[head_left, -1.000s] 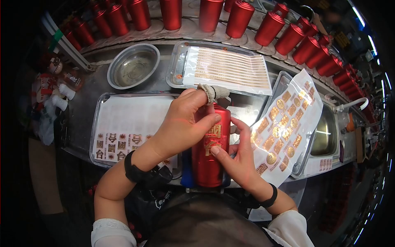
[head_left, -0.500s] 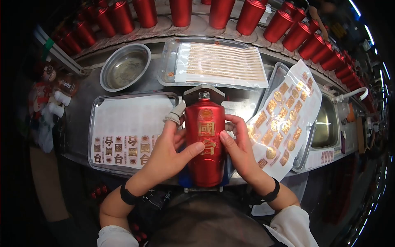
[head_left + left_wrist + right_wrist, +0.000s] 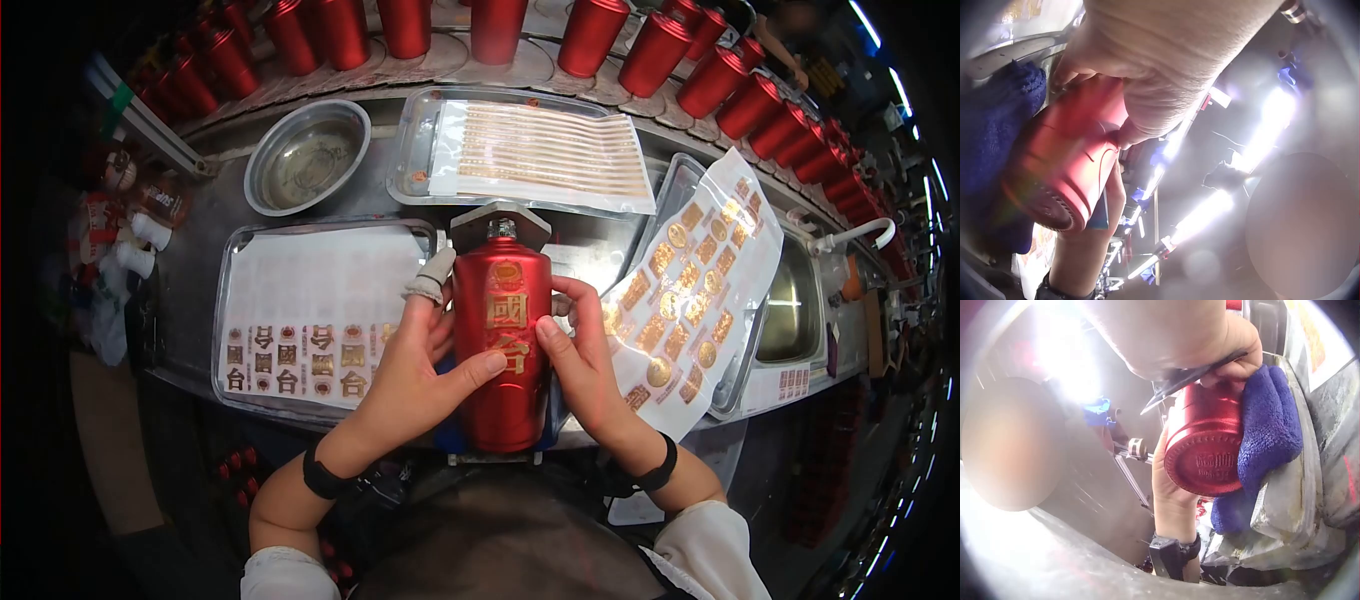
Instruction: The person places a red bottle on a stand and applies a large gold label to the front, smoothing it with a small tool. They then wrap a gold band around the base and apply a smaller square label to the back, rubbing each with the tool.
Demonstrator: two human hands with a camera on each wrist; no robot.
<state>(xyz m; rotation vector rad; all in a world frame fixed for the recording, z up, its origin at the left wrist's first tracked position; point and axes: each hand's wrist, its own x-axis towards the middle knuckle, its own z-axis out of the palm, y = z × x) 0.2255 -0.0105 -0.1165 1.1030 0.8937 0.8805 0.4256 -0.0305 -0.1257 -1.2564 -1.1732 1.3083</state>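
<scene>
A red metallic bottle with gold characters lies on its back in the head view, its neck toward a grey angled rest. My left hand holds its left side, thumb across the front by the lower character; a pale cloth cover sits on one finger. From the right, my right hand grips the bottle, thumb at its edge. A thin dark flat piece juts from the right hand in the right wrist view. Under the bottle is a blue towel.
Left, a tray holds a sheet of gold character stickers. Behind are a metal bowl and a tray with a striped sheet. A gold-sticker sheet lies right, near a sink. Red bottles line a conveyor.
My left hand has come down from the bottle's neck to its lower left side, uncovering the neck and upper emblem. The right hand stays at the right side. Conveyor bottles have shifted left.
</scene>
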